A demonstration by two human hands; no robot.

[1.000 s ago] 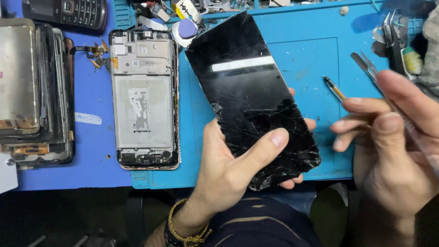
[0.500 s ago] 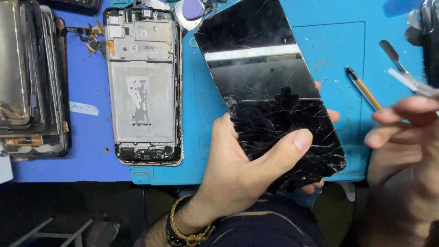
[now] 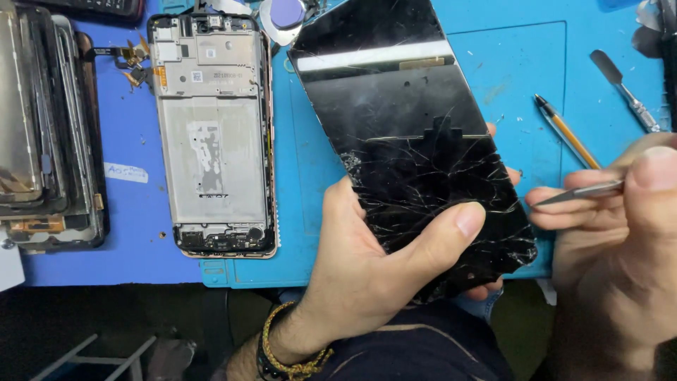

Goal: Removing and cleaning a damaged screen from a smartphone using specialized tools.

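The left hand [image 3: 367, 275] holds a cracked black glass phone screen [image 3: 412, 148] tilted above the blue rubber work mat [image 3: 522, 77], thumb laid across its shattered lower end and fingertips showing past its far edge at 3 o'clock. The right hand [image 3: 620, 247], at 3 o'clock of the screen, pinches a thin silver metal tweezer [image 3: 578, 192] whose tip lies just beside the screen's edge. On the bench at 9 o'clock lies an opened phone frame with bare metal midplate [image 3: 211, 137], and beyond it a stack of old phone screens [image 3: 46, 134]; at 2 o'clock lie an orange pen [image 3: 568, 132] and a metal spudger [image 3: 624, 88].
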